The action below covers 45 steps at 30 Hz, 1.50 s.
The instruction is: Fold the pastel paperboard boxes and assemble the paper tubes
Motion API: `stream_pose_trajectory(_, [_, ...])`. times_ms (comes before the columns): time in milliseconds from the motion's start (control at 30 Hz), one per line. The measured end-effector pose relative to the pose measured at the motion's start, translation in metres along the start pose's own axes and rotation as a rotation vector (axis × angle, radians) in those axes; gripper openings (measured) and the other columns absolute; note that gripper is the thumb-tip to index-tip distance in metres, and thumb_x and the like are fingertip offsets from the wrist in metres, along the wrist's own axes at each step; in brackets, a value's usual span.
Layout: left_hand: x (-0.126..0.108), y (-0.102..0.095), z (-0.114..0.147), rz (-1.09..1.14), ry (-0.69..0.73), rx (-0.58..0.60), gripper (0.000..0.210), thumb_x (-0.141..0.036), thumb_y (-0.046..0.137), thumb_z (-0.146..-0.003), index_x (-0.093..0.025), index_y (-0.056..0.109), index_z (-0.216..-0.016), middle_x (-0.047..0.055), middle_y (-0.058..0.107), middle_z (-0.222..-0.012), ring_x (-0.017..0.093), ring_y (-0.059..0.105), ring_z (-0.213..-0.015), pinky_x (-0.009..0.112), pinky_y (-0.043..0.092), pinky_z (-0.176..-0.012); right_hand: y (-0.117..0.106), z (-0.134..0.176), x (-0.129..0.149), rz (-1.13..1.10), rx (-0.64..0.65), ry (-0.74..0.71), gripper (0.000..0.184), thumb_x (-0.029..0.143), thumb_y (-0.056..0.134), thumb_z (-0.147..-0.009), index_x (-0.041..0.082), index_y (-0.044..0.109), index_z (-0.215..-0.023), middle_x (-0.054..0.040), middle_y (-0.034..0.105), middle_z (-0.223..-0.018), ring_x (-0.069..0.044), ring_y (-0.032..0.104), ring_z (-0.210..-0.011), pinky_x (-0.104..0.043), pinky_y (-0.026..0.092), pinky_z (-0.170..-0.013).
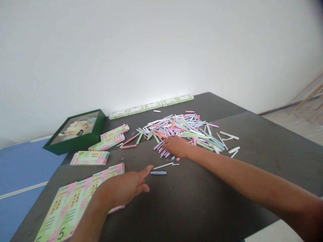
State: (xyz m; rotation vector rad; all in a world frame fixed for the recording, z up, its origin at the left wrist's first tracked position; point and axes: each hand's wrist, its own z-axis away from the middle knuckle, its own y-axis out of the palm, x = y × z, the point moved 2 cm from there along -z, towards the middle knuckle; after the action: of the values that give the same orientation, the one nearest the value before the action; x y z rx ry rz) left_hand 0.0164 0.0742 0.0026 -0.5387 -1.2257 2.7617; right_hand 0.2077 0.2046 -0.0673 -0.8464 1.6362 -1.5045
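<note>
My right hand (176, 146) rests on the near left side of a heap of pastel pen parts (188, 129) in pink, purple, green, blue and white. Its fingers are bent down together among the parts; whatever they hold is hidden. My left hand (131, 185) is over the dark table, open, its index finger stretched out. That fingertip is at the left end of a thin white pen refill (163, 166). Just below the refill lies a blue pen barrel (158, 173), apart from the hand. A small blue piece (175, 164) lies near the refill's right end.
Pink-and-green cartons (68, 205) lie at the front left, with another carton (90, 158) behind them. A green box (75, 143) with plastic-wrapped contents stands at the back left. Several flat pale green boxes (153, 105) line the wall. Loose white parts (234, 150) lie right of the heap.
</note>
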Motion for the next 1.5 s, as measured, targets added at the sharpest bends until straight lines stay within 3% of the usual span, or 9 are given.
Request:
stream_pose_trajectory(367, [-0.004,0.001,-0.003,-0.024,0.036,-0.003,0.062,-0.031,0.040,-0.088,-0.024,0.018,-0.145,0.003,0.070,-0.101,0.021,0.064,-0.083,0.027,0.043,-0.066,0.006,-0.009,-0.011,0.063,0.016,-0.142,0.017,0.015,0.045,-0.087,0.013,0.059,-0.097,-0.0109,0.060,-0.099,-0.023,0.051,-0.099,-0.034,0.037,-0.079])
stream_pose_trajectory(533, [-0.005,0.001,-0.001,-0.053,0.035,0.004,0.060,-0.032,0.039,-0.089,-0.026,0.018,-0.145,0.003,0.070,-0.101,0.021,0.064,-0.081,0.028,0.043,-0.067,0.000,-0.004,-0.011,-0.017,-0.054,-0.092,0.019,0.023,0.045,-0.088,0.012,0.058,-0.095,-0.0129,0.059,-0.097,-0.022,0.051,-0.095,-0.035,0.035,-0.080])
stream_pose_trajectory(667, [-0.009,-0.001,0.001,-0.053,0.037,0.013,0.060,-0.031,0.038,-0.089,-0.026,0.018,-0.145,0.002,0.071,-0.098,0.021,0.064,-0.079,0.028,0.042,-0.066,-0.016,0.011,-0.003,-0.311,-0.170,0.039,0.014,0.021,0.047,-0.084,0.013,0.058,-0.084,-0.0079,0.059,-0.082,-0.017,0.051,-0.078,-0.029,0.036,-0.071])
stream_pose_trajectory(767, [-0.012,-0.001,0.001,-0.080,0.042,-0.001,0.058,-0.031,0.037,-0.088,-0.026,0.022,-0.144,0.002,0.072,-0.091,0.021,0.064,-0.072,0.027,0.041,-0.061,-0.022,0.024,0.008,-0.734,-0.192,0.193,0.013,0.018,0.045,-0.082,0.015,0.057,-0.082,-0.0002,0.054,-0.068,-0.011,0.046,-0.060,-0.023,0.033,-0.056])
stream_pose_trajectory(933, [-0.016,0.002,0.004,-0.088,0.063,-0.022,0.056,-0.032,0.040,-0.087,-0.026,0.030,-0.141,0.003,0.071,-0.089,0.020,0.064,-0.067,0.026,0.041,-0.058,-0.005,0.032,0.034,-1.536,-0.226,0.339,0.018,0.021,0.042,-0.082,0.014,0.059,-0.083,0.0014,0.055,-0.064,-0.009,0.046,-0.053,-0.020,0.034,-0.051])
stream_pose_trajectory(1033, [-0.019,0.002,0.006,-0.101,0.069,-0.032,0.053,-0.033,0.040,-0.086,-0.026,0.035,-0.139,0.004,0.070,-0.085,0.020,0.064,-0.062,0.027,0.041,-0.056,0.007,0.031,0.048,-1.864,-0.295,0.370,0.015,0.024,0.046,-0.080,0.014,0.058,-0.082,0.0020,0.055,-0.060,-0.008,0.044,-0.050,-0.020,0.032,-0.049])
stream_pose_trajectory(1167, [-0.022,0.001,0.006,-0.115,0.068,-0.048,0.053,-0.033,0.042,-0.085,-0.025,0.040,-0.137,0.007,0.070,-0.088,0.024,0.065,-0.073,0.028,0.043,-0.060,0.009,0.031,0.060,-1.990,-0.339,0.318,0.012,0.022,0.050,-0.077,0.014,0.057,-0.082,0.0009,0.056,-0.062,-0.009,0.047,-0.053,-0.021,0.033,-0.052])
stream_pose_trajectory(1500, [-0.024,0.003,0.005,-0.103,0.045,-0.035,0.052,-0.032,0.042,-0.083,-0.025,0.043,-0.134,0.008,0.070,-0.095,0.029,0.065,-0.084,0.034,0.047,-0.067,0.012,0.032,0.064,-1.830,-0.411,0.217,0.013,0.012,0.045,-0.073,0.016,0.053,-0.082,0.0022,0.056,-0.069,-0.010,0.050,-0.060,-0.022,0.038,-0.058])
